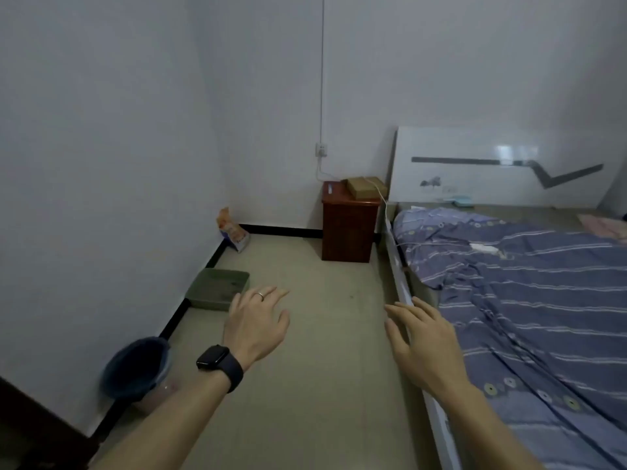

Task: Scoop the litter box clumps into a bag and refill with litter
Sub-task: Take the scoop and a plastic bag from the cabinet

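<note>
While both hands are held out above the beige tiled floor (322, 385), nothing is gripped. The left hand (258, 323), worn with a black smartwatch (217, 362) and a thin ring, is shown with fingers straight and slightly spread, and the right hand (424, 344) likewise. The green rectangular plastic litter box (217, 288) is set at the floor's left edge against the wall, its near right corner covered by the left hand. An orange and white printed pouch (234, 232) is propped in the floor's far left corner. A round bin lined with a blue bag (135, 368) is placed nearer along the same edge. The right side is bounded by a reddish-brown wooden cabinet (349, 228) and a bed under a blue striped cover (526, 300), with a bare strip of floor left between. The box's contents cannot be made out, and the bed is cut off at the right.
</note>
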A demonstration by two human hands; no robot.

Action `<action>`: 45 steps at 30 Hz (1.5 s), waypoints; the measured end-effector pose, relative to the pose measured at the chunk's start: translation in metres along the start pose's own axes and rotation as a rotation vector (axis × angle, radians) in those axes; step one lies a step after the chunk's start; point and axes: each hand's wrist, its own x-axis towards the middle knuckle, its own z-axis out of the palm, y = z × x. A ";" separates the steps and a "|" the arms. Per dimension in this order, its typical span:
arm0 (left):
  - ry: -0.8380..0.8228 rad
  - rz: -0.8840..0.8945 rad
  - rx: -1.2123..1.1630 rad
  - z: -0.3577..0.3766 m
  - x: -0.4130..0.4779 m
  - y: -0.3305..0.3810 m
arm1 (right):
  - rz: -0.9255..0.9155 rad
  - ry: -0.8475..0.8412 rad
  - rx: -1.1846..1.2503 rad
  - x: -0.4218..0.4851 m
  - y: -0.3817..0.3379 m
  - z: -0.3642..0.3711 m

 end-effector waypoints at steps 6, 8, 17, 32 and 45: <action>-0.038 0.001 -0.029 0.012 0.093 -0.031 | -0.004 -0.029 -0.022 0.086 -0.013 0.033; -0.035 0.005 -0.028 0.020 0.124 -0.040 | 0.002 -0.021 -0.015 0.118 -0.011 0.045; -0.051 0.010 0.000 0.078 0.301 -0.061 | -0.002 -0.015 0.004 0.284 0.025 0.122; -0.234 -0.089 -0.012 0.188 0.583 -0.079 | 0.024 -0.197 0.098 0.566 0.121 0.246; -0.366 -0.093 -0.142 0.325 0.845 -0.096 | 0.149 -0.354 0.071 0.798 0.192 0.348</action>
